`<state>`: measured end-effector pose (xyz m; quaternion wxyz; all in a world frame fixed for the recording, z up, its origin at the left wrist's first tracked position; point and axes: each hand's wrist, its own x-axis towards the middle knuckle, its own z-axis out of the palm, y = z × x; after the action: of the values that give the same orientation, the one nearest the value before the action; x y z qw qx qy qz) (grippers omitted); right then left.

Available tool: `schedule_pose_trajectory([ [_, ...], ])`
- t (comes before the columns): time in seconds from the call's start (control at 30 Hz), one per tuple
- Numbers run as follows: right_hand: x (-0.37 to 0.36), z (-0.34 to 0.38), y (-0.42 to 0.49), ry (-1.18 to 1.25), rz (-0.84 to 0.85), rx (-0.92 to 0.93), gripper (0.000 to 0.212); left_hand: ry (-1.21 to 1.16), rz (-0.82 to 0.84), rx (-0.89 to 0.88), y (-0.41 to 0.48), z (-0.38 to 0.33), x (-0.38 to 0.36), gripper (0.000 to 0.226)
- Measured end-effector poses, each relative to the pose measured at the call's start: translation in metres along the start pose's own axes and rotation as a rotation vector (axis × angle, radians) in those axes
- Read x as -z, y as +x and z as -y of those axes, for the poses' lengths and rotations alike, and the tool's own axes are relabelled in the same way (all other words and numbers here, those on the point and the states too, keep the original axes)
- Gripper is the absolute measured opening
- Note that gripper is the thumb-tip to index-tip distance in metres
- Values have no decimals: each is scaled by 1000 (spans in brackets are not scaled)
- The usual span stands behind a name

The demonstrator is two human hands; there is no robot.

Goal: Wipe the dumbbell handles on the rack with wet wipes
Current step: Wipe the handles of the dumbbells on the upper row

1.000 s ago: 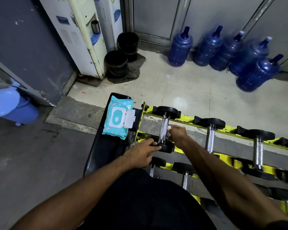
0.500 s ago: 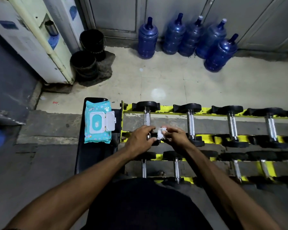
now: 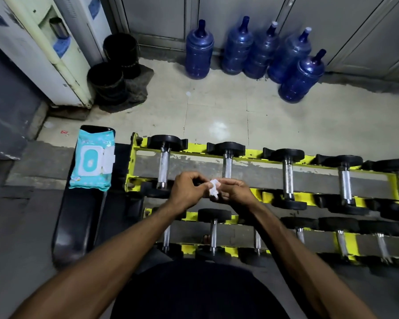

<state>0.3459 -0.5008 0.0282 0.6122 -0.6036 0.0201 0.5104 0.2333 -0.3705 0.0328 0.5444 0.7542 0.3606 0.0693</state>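
We pinch the wipe (image 3: 213, 189) between left hand (image 3: 187, 192) and right hand (image 3: 234, 192) (both grasping it); refold to a clean face before the next handle (image 3: 226, 166).

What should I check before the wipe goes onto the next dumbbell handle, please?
1. Grip on the wipe: ok, left hand and right hand both pinch it.
2. Spread open for wrapping: not ok, it is bunched.
3. Wet enough: cannot tell.
4. Second top-row handle free: ok, nothing covers it.
5. Wipes pack nearby: ok, on the bench left of the rack, flap open.
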Motion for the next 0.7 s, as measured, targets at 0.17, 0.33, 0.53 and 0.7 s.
schedule_pose_trajectory([
  [0.17,38,8,-5,-106,47,27,29,-72,-44,94,-4,-8,-40,8],
  [0.33,69,14,20,-523,-102,225,19,143,-117,-7,-21,12,-58,15],
  [0.53,62,32,44,-1504,288,635,17,427,78,-163,-45,30,-67,41],
  [0.7,12,41,56,-2132,401,652,19,573,86,-197,-49,32,-67,48],
])
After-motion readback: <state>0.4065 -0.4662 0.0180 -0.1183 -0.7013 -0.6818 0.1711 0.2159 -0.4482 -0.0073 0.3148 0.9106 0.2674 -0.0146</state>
